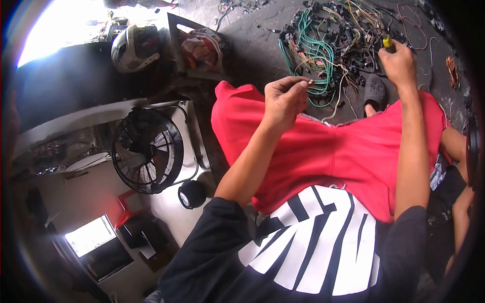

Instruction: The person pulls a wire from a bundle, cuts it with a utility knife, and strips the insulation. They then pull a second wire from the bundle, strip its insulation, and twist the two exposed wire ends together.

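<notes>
My left hand (286, 101) is closed in a pinch above my red shorts (323, 156). A tiny pale tip (310, 82) shows at its fingertips, too small to name. Higher up on the right, my right hand (399, 64) is wrapped round a yellow-handled tool (388, 41), whose working end points at the wires and is hard to make out. On the floor ahead of both hands lies a tangled heap of wires (348, 48) with dark connectors. A bundle of green wires (326, 55) loops along its left side, just beyond my left fingertips.
A dark clog (375, 90) on a foot stands beside the heap. At the right edge, another person's arm (461, 212) is visible. To the left are a standing fan (147, 150), a helmet (135, 49) and a dark frame (174, 43).
</notes>
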Action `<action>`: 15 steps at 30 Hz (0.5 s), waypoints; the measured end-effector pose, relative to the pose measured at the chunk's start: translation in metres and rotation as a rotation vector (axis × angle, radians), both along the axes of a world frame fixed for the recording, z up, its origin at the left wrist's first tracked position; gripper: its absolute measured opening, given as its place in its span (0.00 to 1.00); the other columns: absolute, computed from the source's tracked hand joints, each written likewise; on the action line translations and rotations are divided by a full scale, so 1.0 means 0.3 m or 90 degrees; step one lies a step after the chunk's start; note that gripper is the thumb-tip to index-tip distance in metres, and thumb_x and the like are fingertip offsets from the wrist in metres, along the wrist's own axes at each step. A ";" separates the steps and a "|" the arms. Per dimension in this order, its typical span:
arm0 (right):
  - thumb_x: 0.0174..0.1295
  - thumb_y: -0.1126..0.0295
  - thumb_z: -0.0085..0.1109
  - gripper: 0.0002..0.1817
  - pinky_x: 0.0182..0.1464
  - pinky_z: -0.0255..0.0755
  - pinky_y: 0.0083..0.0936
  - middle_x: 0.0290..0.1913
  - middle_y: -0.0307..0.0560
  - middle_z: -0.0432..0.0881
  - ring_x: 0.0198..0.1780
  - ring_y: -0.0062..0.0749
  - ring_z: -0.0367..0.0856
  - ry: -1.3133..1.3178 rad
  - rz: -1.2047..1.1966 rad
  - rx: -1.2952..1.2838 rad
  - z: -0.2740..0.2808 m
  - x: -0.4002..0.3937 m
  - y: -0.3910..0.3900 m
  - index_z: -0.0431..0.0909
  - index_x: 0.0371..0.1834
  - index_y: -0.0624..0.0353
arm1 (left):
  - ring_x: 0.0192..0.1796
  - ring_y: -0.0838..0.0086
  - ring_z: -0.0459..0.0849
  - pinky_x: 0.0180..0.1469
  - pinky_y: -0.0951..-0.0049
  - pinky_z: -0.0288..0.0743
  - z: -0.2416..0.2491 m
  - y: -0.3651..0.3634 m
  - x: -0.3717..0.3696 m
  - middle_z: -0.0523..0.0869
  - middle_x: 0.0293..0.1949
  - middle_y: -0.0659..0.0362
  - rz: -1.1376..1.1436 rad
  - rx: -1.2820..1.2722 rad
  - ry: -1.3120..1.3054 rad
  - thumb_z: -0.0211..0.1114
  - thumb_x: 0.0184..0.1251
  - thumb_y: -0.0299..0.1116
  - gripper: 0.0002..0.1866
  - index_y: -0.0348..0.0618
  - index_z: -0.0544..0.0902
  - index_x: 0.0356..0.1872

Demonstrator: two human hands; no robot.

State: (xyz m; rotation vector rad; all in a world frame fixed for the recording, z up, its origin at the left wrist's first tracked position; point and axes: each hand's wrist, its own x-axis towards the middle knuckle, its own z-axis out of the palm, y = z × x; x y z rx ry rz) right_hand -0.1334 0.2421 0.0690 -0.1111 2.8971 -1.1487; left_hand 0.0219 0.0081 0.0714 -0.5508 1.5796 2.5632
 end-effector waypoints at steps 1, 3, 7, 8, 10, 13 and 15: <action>0.48 0.66 0.57 0.12 0.35 0.73 0.37 0.27 0.54 0.82 0.31 0.47 0.81 0.057 0.007 -0.027 -0.006 0.025 -0.014 0.80 0.35 0.59 | 0.15 0.86 0.60 0.16 0.83 0.51 -0.002 -0.019 -0.018 0.69 0.17 0.65 0.011 0.007 0.007 0.60 0.61 0.26 0.08 0.31 0.80 0.37; 0.49 0.65 0.58 0.13 0.37 0.74 0.37 0.29 0.55 0.82 0.34 0.49 0.82 -0.005 0.036 -0.051 -0.020 0.098 -0.061 0.81 0.37 0.59 | 0.15 0.85 0.59 0.16 0.83 0.50 0.001 -0.029 -0.040 0.67 0.16 0.66 0.035 0.024 0.013 0.60 0.62 0.27 0.08 0.32 0.80 0.37; 0.49 0.69 0.61 0.10 0.32 0.70 0.29 0.24 0.51 0.78 0.27 0.36 0.77 0.050 0.182 -0.127 0.008 0.218 -0.165 0.78 0.32 0.64 | 0.15 0.86 0.60 0.16 0.83 0.51 0.004 0.011 -0.037 0.68 0.16 0.66 0.006 0.057 0.022 0.61 0.61 0.27 0.08 0.32 0.80 0.37; 0.51 0.71 0.60 0.07 0.29 0.68 0.24 0.19 0.46 0.75 0.23 0.24 0.73 0.034 0.208 -0.176 0.023 0.227 -0.177 0.77 0.29 0.64 | 0.16 0.86 0.61 0.16 0.84 0.52 0.004 0.015 -0.042 0.69 0.16 0.67 0.002 0.041 0.021 0.61 0.61 0.27 0.08 0.32 0.80 0.37; 0.51 0.75 0.60 0.04 0.29 0.66 0.21 0.20 0.42 0.73 0.23 0.21 0.69 0.085 0.240 -0.299 0.012 0.248 -0.201 0.76 0.27 0.64 | 0.17 0.87 0.63 0.17 0.85 0.54 0.010 0.024 -0.047 0.72 0.17 0.67 -0.007 -0.067 0.040 0.61 0.61 0.27 0.08 0.32 0.81 0.36; 0.50 0.78 0.60 0.03 0.29 0.66 0.19 0.25 0.41 0.75 0.24 0.20 0.71 0.168 0.303 -0.370 0.023 0.260 -0.221 0.76 0.28 0.65 | 0.23 0.89 0.70 0.22 0.87 0.62 -0.001 0.051 -0.053 0.79 0.22 0.67 -0.013 -0.267 0.092 0.61 0.61 0.27 0.08 0.31 0.83 0.35; 0.50 0.78 0.60 0.04 0.28 0.66 0.19 0.24 0.41 0.75 0.24 0.20 0.72 0.120 0.309 -0.358 0.015 0.263 -0.222 0.76 0.28 0.65 | 0.25 0.88 0.72 0.25 0.87 0.64 -0.002 0.066 -0.054 0.80 0.23 0.66 -0.019 -0.323 0.124 0.61 0.61 0.26 0.08 0.31 0.83 0.34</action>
